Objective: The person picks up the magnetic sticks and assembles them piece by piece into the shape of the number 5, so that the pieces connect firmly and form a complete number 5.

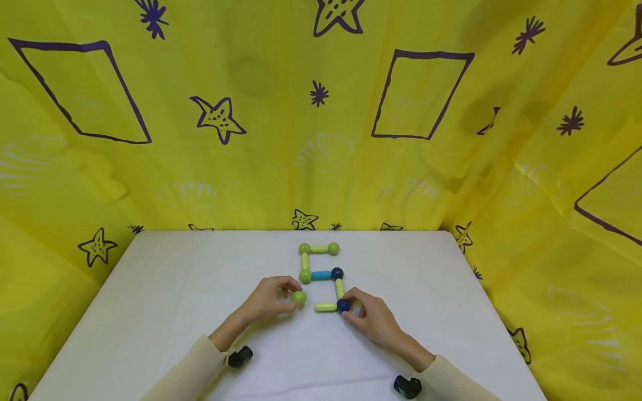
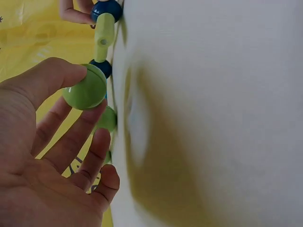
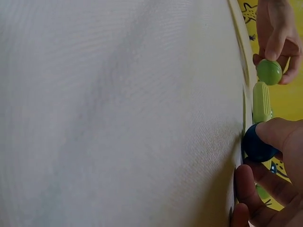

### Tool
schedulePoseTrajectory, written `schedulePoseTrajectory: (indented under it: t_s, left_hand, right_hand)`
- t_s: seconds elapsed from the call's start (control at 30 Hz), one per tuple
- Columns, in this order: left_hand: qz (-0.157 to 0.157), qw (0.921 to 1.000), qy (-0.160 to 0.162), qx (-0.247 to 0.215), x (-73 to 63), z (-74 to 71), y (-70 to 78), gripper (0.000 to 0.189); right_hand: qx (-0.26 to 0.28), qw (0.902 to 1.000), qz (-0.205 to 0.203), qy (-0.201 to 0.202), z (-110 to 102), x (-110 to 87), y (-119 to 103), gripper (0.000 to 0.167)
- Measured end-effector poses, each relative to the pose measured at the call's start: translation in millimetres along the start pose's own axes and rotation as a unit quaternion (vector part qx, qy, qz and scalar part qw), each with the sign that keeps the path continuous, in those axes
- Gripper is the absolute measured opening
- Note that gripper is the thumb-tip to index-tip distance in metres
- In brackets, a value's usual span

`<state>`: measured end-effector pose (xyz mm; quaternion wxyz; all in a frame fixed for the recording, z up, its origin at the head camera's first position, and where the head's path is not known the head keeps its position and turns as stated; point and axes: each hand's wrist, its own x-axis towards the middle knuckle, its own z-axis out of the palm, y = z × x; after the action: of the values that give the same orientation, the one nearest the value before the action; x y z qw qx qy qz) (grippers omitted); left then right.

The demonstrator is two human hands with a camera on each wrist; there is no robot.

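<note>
My left hand [image 1: 271,299] pinches a green ball [image 1: 299,298] between thumb and fingers, a short gap left of a light green rod's free end. In the left wrist view the same green ball [image 2: 85,87] sits at the thumb tip. My right hand [image 1: 373,316] grips a dark blue ball [image 1: 343,305] at the near right corner of a joined shape. From that ball, one light green rod [image 1: 326,307] points left and another [image 1: 340,288] runs back to a second dark blue ball [image 1: 337,273]. A blue rod [image 1: 321,275] links that to a green ball [image 1: 305,275].
Farther back, a light green rod [image 1: 305,262] leads to a green corner ball [image 1: 304,249], then another rod [image 1: 319,249] to an end ball [image 1: 333,249]. All lie on a white table [image 1: 200,278]. A yellow patterned curtain [image 1: 271,167] surrounds its back and sides.
</note>
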<state>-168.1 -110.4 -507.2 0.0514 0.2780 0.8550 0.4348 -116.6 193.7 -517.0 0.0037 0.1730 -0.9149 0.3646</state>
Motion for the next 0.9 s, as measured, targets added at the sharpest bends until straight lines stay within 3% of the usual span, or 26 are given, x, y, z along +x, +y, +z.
schedulePoseTrajectory:
  t_s: [0.2,0.6,0.9]
  left_hand:
    - [-0.008,0.9995,-0.028,0.008,-6.7,6.3,0.2,0.024]
    - [0.004,0.9996,-0.022,0.016,-10.0,10.5,1.4,0.023]
    - [-0.004,0.9996,-0.020,0.019,-13.4,14.5,2.1,0.024]
  right_hand:
    - [0.008,0.9999,-0.008,0.005,-1,-0.3,1,0.030]
    - [0.006,1.0000,-0.003,0.002,-1,1.0,4,0.030]
    - [0.007,0.9999,-0.006,0.005,2,0.7,6,0.030]
